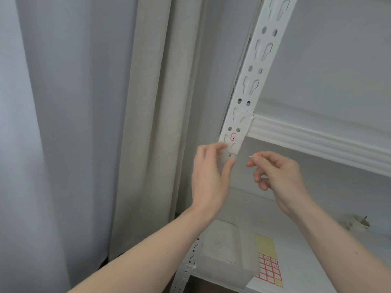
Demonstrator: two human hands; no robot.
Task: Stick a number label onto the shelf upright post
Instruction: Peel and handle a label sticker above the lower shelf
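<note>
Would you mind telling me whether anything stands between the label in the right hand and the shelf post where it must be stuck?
Nothing visible stands between them. The right hand pinches a small label just right of the upright post, with open air between. The left hand rests on the post's lower part, below an already stuck label.

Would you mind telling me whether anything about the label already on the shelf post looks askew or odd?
The red-bordered label on the upright post sits off-centre and turned sideways to the post, partly over a slot cut-out rather than on flat metal. Nothing looks damaged or spilled.
</note>
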